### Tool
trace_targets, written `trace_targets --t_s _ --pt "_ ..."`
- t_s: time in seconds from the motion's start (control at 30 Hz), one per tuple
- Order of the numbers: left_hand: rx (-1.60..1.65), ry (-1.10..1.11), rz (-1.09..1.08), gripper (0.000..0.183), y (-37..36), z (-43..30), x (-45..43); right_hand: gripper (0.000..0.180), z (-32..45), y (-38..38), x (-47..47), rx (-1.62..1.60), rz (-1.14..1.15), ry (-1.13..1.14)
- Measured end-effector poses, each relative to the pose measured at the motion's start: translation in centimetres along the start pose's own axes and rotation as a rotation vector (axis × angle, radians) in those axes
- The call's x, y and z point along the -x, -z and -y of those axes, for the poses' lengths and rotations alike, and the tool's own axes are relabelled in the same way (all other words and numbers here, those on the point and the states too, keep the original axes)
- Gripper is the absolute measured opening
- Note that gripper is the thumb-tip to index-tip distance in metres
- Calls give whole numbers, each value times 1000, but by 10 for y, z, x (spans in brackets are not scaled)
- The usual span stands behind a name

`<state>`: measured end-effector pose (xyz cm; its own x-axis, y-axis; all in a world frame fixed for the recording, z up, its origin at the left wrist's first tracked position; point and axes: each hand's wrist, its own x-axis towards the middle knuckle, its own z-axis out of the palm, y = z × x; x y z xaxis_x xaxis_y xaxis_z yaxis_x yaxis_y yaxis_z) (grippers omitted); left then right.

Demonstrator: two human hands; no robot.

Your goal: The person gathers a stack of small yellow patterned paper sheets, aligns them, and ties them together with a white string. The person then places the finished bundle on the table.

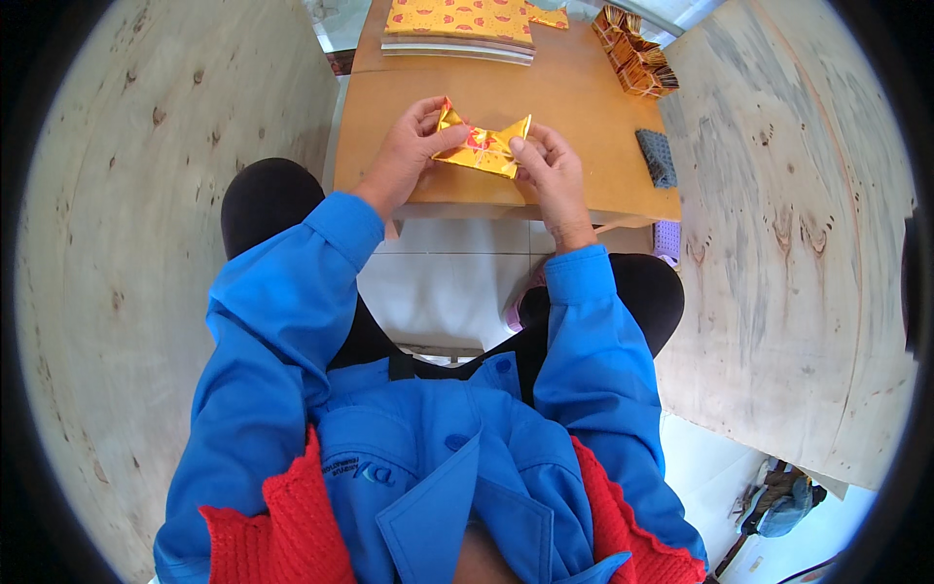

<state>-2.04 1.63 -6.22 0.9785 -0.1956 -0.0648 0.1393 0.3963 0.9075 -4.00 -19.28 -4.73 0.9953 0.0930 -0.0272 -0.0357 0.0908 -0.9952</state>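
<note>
Between both hands I hold a folded piece of shiny gold foil paper [478, 152] with red print, its two upper corners standing up as points. My left hand [419, 139] grips its left end, the thumb laid over the front. At the right end my right hand [549, 159] pinches it between thumb and fingers. The folded paper is just above the front part of a wooden table [467, 95]. Some of my fingers are hidden behind the foil.
A stack of gold paper sheets with red print [458, 25] lies at the table's back. Bundles of folded gold paper [633, 55] stand back right, with a grey cloth [657, 158] at the right edge. Wooden boards rise on the left [182, 182] and right [788, 219].
</note>
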Motion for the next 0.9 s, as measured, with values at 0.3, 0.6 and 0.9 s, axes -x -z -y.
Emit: trace_targets --t_s 0.3,0.6,0.9 --pt "71 199 -59 66 -14 -14 13 44 1 -2 0 -260 -13 -174" --pt "261 162 -24 39 2 -6 9 41 3 -12 9 86 -44 202" --pt "234 169 -50 33 -1 -3 13 35 -5 -11 3 213 -19 323"
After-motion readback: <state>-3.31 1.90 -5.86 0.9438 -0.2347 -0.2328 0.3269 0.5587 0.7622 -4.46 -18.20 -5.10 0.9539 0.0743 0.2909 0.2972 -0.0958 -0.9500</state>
